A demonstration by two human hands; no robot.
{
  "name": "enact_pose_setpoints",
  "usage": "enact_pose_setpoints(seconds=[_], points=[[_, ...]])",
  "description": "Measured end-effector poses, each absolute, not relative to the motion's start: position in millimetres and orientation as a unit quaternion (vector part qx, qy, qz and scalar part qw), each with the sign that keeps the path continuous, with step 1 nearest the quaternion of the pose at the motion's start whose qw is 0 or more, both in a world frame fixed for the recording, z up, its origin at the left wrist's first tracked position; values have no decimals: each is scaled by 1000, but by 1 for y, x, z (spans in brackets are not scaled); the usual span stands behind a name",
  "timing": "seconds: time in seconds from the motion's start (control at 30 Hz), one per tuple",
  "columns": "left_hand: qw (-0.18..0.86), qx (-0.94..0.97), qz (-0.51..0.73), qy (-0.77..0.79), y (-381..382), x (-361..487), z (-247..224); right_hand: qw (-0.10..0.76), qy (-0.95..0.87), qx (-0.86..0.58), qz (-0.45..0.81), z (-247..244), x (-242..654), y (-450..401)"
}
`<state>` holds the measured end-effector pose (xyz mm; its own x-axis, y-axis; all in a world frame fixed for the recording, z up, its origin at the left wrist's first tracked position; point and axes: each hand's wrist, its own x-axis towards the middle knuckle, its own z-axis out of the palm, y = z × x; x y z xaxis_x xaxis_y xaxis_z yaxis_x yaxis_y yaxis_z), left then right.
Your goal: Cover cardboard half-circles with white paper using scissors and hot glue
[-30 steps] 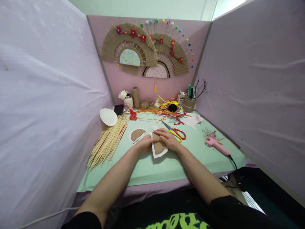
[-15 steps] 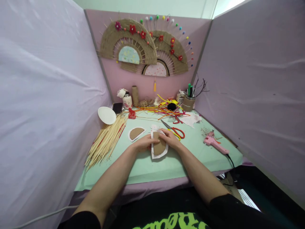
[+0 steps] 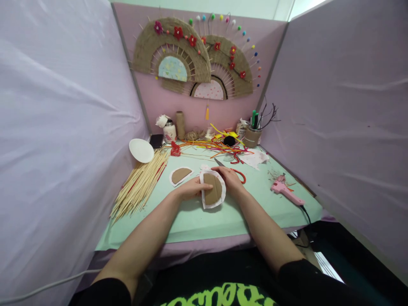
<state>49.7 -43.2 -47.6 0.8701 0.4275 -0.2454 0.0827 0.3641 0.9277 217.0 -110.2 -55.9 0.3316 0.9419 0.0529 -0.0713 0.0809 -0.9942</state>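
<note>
1. Cardboard half-disc (image 3: pixel 214 197), edged with white paper, held over the near middle of the tablecloth (image 3: pixel 178 227). Left hand (image 3: pixel 190 188) grasps it, thumb across its face; right hand (image 3: pixel 232 181) curves at its far right edge, whether gripping cannot be told.
2. Pale green cloth surface, bearing a second half-disc (image 3: pixel 181 175), scissors (image 3: pixel 241 175), thin sticks (image 3: pixel 140 187) at left, pink glue gun (image 3: pixel 288 194) at right.
3. Lilac fabric walls (image 3: pixel 63 106), flanking both sides.
4. Pink back panel (image 3: pixel 178 101), hung with two fan-shaped pieces (image 3: pixel 143 53).

Before you stands a table (image 3: pixel 188 227) under mint-green cloth; pale fabric covers the left partition (image 3: pixel 63 127) and the right partition (image 3: pixel 344 106); a pink panel (image 3: pixel 229 112) closes the far side; beyond it, you see a light green wall (image 3: pixel 242 6) and brightness at far right.
</note>
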Motion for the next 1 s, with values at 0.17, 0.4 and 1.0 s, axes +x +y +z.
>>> enact_pose_setpoints(seconds=[0.17, 0.4, 1.0], points=[[790, 565, 95, 219, -44, 50, -49, 594, -366, -503, 510, -60, 217, -111], [741, 617, 93, 247, -44, 53, -53, 570, -410, -524, 482, -54, 213, -116], [730, 630, 125, 234, -38, 53, -59, 550, -505, -563, 354, -56, 217, -115]])
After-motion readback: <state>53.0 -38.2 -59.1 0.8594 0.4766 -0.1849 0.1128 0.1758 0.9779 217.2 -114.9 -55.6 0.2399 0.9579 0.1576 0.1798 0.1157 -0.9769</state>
